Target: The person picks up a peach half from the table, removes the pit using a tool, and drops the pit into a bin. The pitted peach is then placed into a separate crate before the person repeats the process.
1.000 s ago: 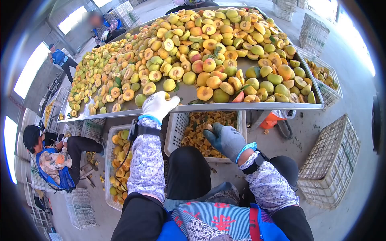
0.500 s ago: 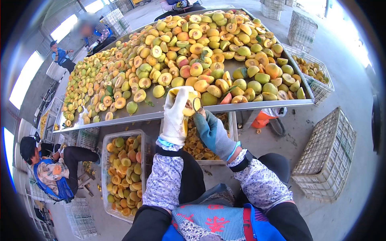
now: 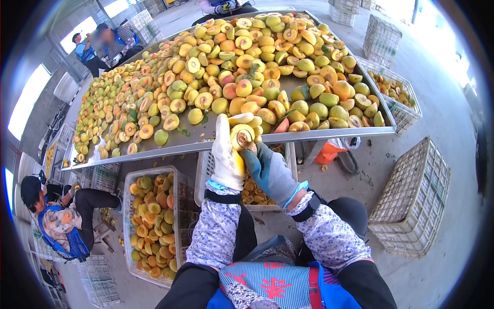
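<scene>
A halved yellow fruit sits in my left hand, which wears a white and yellow glove and has its fingers wrapped round it. My right hand, in a blue and grey glove, is closed at the fruit's right side; a tool's small ring shows faintly at its fingertips, against the cut face. Both hands are just in front of the near edge of a metal table heaped with halved fruit.
Below the table stand a crate of fruit halves and another crate beneath my hands. An upturned white crate is at the right. One person sits at the left; others are beyond the table. An orange bag hangs under the table.
My left hand has turned the fruit so its cut face shows more, its fingers now spread over the top. The view has shifted slightly. A standing person at the back left has moved closer to a seated one.
</scene>
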A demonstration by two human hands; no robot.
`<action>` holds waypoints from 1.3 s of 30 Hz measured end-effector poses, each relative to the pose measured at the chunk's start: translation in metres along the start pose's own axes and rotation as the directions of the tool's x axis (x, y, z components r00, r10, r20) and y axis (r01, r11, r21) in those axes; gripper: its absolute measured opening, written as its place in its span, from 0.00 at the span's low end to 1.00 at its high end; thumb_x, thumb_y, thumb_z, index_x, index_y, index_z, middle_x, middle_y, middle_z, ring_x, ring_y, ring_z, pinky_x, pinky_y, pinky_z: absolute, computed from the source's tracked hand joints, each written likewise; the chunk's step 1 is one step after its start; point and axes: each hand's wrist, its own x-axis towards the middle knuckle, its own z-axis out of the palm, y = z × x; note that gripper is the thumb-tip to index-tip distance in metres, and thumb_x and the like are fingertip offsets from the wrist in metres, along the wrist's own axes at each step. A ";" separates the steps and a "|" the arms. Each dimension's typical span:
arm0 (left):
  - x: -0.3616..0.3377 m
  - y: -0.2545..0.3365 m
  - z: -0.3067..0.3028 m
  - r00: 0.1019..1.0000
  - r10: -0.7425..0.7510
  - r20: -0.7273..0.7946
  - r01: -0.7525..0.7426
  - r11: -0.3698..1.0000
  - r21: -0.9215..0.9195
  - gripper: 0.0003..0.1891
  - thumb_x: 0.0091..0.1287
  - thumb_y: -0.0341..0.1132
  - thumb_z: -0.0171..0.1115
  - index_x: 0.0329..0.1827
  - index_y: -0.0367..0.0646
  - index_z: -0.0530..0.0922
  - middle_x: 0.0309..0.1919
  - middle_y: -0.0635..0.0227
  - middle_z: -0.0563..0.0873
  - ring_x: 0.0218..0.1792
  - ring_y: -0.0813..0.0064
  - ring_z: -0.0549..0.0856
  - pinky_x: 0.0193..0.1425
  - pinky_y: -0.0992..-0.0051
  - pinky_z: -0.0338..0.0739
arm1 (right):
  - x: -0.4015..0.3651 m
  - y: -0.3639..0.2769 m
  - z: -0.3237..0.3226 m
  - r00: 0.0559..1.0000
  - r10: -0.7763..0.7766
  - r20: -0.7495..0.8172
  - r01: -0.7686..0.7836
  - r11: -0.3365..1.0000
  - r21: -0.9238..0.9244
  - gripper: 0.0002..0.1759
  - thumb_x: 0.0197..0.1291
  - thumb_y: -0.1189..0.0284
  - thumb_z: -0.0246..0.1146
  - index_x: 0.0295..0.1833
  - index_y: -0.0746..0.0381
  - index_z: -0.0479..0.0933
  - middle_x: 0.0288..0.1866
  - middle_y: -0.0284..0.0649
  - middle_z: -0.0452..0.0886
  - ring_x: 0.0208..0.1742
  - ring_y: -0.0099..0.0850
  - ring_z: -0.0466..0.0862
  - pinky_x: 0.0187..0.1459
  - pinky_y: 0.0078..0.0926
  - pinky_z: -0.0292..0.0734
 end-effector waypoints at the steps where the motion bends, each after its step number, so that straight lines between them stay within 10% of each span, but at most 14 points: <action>1: -0.001 -0.001 0.001 1.000 0.006 -0.012 -0.006 1.000 0.001 0.31 0.83 0.56 0.40 0.58 0.34 0.79 0.48 0.53 0.88 0.45 0.62 0.89 0.52 0.66 0.85 | 0.000 0.002 0.000 1.000 0.014 0.003 -0.014 1.000 -0.001 0.22 0.77 0.55 0.58 0.56 0.65 0.79 0.39 0.60 0.85 0.44 0.62 0.84 0.41 0.51 0.80; 12: -0.007 0.000 -0.004 0.999 -0.049 -0.013 0.050 0.992 0.112 0.28 0.83 0.56 0.44 0.53 0.36 0.81 0.44 0.54 0.89 0.42 0.62 0.90 0.49 0.65 0.85 | -0.010 0.023 0.008 0.999 0.000 0.035 0.001 0.999 -0.032 0.21 0.75 0.56 0.60 0.53 0.65 0.81 0.36 0.60 0.85 0.38 0.62 0.84 0.38 0.51 0.80; 18: -0.013 0.019 0.004 0.978 0.061 0.199 -0.109 0.966 0.237 0.25 0.84 0.47 0.45 0.68 0.34 0.76 0.55 0.53 0.87 0.52 0.60 0.89 0.57 0.65 0.85 | -0.007 0.011 -0.004 0.998 -0.062 -0.012 0.061 0.996 -0.061 0.19 0.75 0.58 0.60 0.49 0.65 0.80 0.35 0.59 0.85 0.38 0.62 0.84 0.37 0.52 0.78; 25: -0.002 0.005 -0.020 0.986 -0.052 0.158 0.108 0.923 -0.368 0.24 0.79 0.41 0.51 0.73 0.36 0.73 0.59 0.55 0.86 0.59 0.59 0.86 0.65 0.53 0.82 | -0.015 0.010 0.000 1.000 0.012 0.016 -0.010 0.994 -0.106 0.19 0.74 0.58 0.61 0.46 0.66 0.79 0.35 0.60 0.84 0.40 0.63 0.83 0.36 0.51 0.78; 28: -0.004 0.007 -0.021 0.986 -0.090 0.139 0.134 0.926 -0.352 0.25 0.78 0.43 0.55 0.72 0.38 0.74 0.52 0.62 0.88 0.56 0.63 0.87 0.65 0.54 0.82 | -0.015 0.009 0.000 0.997 0.050 0.051 -0.045 0.995 -0.087 0.20 0.76 0.58 0.60 0.48 0.67 0.80 0.36 0.58 0.85 0.38 0.57 0.86 0.39 0.46 0.79; 31: -0.009 0.006 -0.010 0.994 -0.106 -0.011 0.099 0.952 -0.289 0.24 0.79 0.46 0.54 0.71 0.39 0.75 0.44 0.68 0.87 0.49 0.70 0.87 0.60 0.60 0.84 | -0.019 0.012 0.011 0.997 0.044 0.069 -0.054 0.989 0.140 0.19 0.79 0.60 0.57 0.50 0.68 0.80 0.36 0.43 0.87 0.37 0.30 0.84 0.41 0.35 0.79; 39: -0.014 0.009 0.003 1.000 0.004 -0.024 -0.008 0.981 -0.192 0.23 0.83 0.45 0.50 0.72 0.41 0.74 0.36 0.75 0.80 0.41 0.77 0.84 0.49 0.69 0.85 | -0.021 0.021 0.024 0.964 0.136 0.227 -0.226 0.870 0.437 0.22 0.81 0.57 0.52 0.44 0.63 0.81 0.30 0.27 0.79 0.30 0.16 0.74 0.32 0.17 0.71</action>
